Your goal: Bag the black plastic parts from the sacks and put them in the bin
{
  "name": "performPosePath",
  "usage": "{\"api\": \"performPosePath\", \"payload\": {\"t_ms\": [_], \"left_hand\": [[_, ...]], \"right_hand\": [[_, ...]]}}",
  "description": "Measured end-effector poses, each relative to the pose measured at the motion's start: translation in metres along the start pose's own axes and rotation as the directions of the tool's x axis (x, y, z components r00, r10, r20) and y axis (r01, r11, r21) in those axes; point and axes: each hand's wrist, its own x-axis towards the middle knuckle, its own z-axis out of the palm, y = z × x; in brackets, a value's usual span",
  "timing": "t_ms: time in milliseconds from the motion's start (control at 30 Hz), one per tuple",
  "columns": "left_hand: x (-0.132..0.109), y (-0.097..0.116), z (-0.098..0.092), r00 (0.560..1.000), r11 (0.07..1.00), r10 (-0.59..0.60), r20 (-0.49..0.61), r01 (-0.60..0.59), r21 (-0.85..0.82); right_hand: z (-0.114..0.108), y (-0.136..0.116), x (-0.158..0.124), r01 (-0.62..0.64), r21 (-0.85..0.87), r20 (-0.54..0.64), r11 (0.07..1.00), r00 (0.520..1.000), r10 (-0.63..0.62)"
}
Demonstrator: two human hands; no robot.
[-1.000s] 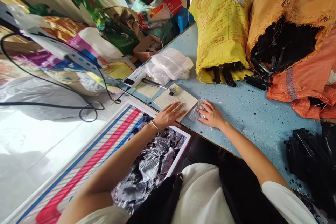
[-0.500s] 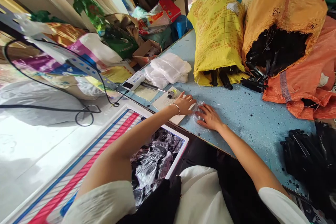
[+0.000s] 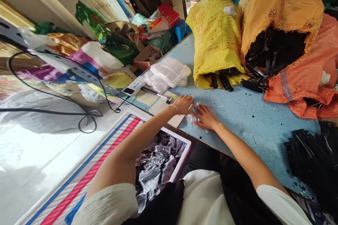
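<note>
A crumpled clear plastic bag lies on the blue speckled table between my two hands. My left hand, with a beaded bracelet at the wrist, has its fingers curled at the bag's left side. My right hand lies flat across the bag's right side, fingers apart. What is inside the bag, if anything, is hidden. Under my left wrist is a flat piece of cardboard. A metal-headed tool with a dark handle rests just beyond it.
Folded white plastic bags lie past the tool, beside a white box-shaped device. Yellow and orange sacks spill black parts. A black pile sits at right. A crate of bagged items stands below the table's edge.
My left hand's fingers have drawn in and curled more at the bag. Both hands have shifted slightly left in view, along with the table, as the camera moved a little.
</note>
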Motion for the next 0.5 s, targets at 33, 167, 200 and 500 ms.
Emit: {"api": "performPosePath", "payload": {"t_ms": [33, 167, 200, 500], "left_hand": [[0.001, -0.001, 0.000, 1.000, 1.000, -0.005, 0.001, 0.005, -0.005], [0.002, -0.006, 0.002, 0.999, 0.998, -0.020, -0.030, 0.018, -0.063], [0.002, -0.006, 0.002, 0.999, 0.997, -0.027, -0.039, 0.024, -0.074], [-0.010, -0.004, 0.003, 0.982, 0.986, -0.091, -0.167, 0.065, -0.156]], "right_hand": [[0.000, 0.000, 0.000, 0.001, -0.004, -0.001, 1.000, 1.000, -0.001], [0.000, -0.001, -0.002, 0.004, 0.001, -0.006, 1.000, 1.000, -0.004], [0.000, -0.001, -0.003, 0.005, 0.001, -0.009, 1.000, 1.000, -0.005], [0.008, 0.002, 0.006, 0.002, 0.183, -0.055, 0.983, 0.998, 0.008]]}}
